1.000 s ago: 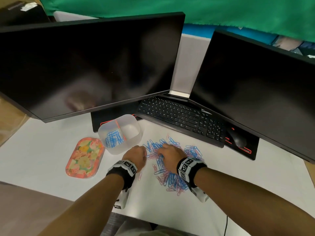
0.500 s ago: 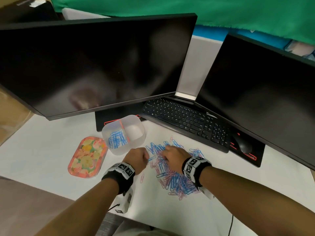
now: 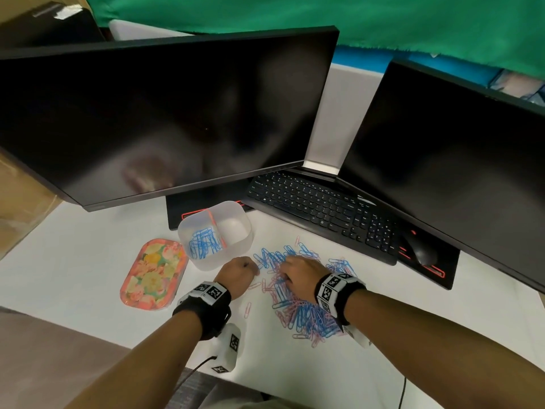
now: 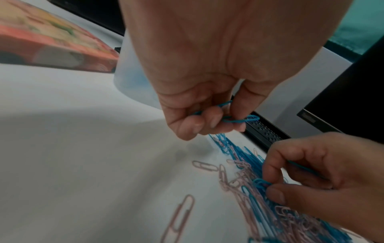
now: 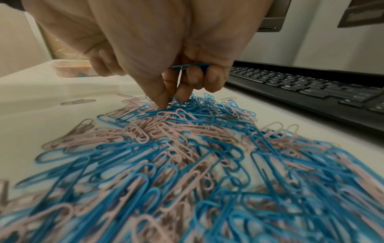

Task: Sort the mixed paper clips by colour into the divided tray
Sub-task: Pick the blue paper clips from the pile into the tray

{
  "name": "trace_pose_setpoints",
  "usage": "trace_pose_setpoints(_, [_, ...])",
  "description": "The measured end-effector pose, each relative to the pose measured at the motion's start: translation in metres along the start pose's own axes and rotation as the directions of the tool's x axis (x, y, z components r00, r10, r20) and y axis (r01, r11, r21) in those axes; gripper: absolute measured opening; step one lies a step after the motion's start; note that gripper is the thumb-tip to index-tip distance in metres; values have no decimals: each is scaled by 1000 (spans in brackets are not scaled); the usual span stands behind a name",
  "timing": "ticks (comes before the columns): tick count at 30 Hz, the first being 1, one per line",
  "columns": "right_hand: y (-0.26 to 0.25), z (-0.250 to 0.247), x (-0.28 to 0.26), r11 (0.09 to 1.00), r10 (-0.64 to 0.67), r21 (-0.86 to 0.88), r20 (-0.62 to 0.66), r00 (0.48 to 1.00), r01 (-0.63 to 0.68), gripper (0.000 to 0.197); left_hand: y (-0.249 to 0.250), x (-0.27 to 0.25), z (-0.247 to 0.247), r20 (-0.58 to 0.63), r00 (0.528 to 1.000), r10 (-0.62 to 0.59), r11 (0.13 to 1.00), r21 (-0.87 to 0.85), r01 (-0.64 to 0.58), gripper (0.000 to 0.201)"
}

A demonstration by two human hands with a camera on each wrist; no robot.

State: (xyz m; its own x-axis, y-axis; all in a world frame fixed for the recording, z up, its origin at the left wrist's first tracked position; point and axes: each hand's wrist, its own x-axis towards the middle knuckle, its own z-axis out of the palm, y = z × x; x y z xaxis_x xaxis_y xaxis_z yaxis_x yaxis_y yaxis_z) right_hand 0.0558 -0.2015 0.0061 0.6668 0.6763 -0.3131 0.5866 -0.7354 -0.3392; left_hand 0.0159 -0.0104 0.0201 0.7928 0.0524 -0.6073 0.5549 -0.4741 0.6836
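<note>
Roughly early: only 1 compartment of the divided tray [image 3: 206,262] holds blue clips (none pink), while the mixed pile [image 3: 306,314] remains large beside it. Left hand [image 4: 199,105] and right hand [image 5: 166,65] each pinch blue clips.

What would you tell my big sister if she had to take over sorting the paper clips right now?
Left hand: holds a few blue clips in curled fingers, just short of the divided tray.
Right hand: in the mixed pile, pinching a blue clip with more picking under way.
Tray: its left compartment holds blue clips only; the right one looks empty.
Done: a share of the blue clips sorted.
Left: drop the held blue clips in the left compartment, clear the rest of the blue, then put all the pink clips in the right compartment, including the strays on the desk.
</note>
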Motion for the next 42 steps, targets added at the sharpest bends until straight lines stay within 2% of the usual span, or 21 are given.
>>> trace_pose_setpoints(4, [-4,-6,-7,961,147,240,-20,989,-138,6,7,-6,1,60,998,-8,960,-279,24,17])
trace_pose_setpoints(9, [-8,-14,-11,734,325,630,1,946,-253,13,21,-23,-3,119,992,-32,869,-488,86,11])
trace_pose_setpoints(10, [-9,-16,-11,667,341,693,42,939,-273,16,23,-26,-5,122,992,-32,849,-520,91,5])
trace_pose_setpoints(11, [-10,-19,-10,572,353,766,93,931,-293,18,23,-28,-7,117,993,-30,832,-547,90,9])
trace_pose_setpoints(14, [-17,-26,-11,195,360,937,207,910,-290,21,21,-32,-14,97,995,-28,807,-585,80,25])
trace_pose_setpoints(15, [-20,-27,-10,104,366,952,231,901,-286,21,20,-34,-17,85,996,-30,802,-593,75,27])
trace_pose_setpoints(16, [-23,-28,-8,36,369,957,254,894,-287,20,19,-37,-21,70,997,-36,796,-601,71,28])
trace_pose_setpoints(18, [-30,-30,-1,-39,360,952,296,885,-302,17,16,-40,-30,30,998,-63,785,-616,68,26])
trace_pose_setpoints(24, [-64,-53,22,-19,323,931,350,879,-363,13,23,-38,-74,-163,972,-167,724,-689,9,19])
trace_pose_setpoints(28, [-87,-66,44,74,290,925,337,896,-373,18,26,-32,-95,-264,930,-256,690,-724,-16,23])
trace_pose_setpoints(31, [-104,-78,63,156,293,917,311,904,-366,26,23,-32,-99,-330,910,-250,696,-715,-68,29])
trace_pose_setpoints(34, [-119,-88,79,183,286,920,287,914,-346,24,20,-36,-98,-380,896,-231,697,-707,-120,23])
trace_pose_setpoints(38, [-130,-92,105,213,307,902,303,902,-375,23,10,-43,-99,-427,875,-226,681,-712,-171,18])
trace_pose_setpoints(40, [-133,-91,116,271,340,881,290,895,-388,19,7,-46,-101,-431,872,-233,673,-718,-176,19])
trace_pose_setpoints(42, [-134,-90,122,268,385,876,284,878,-401,12,5,-49,-101,-418,878,-234,688,-709,-154,21])
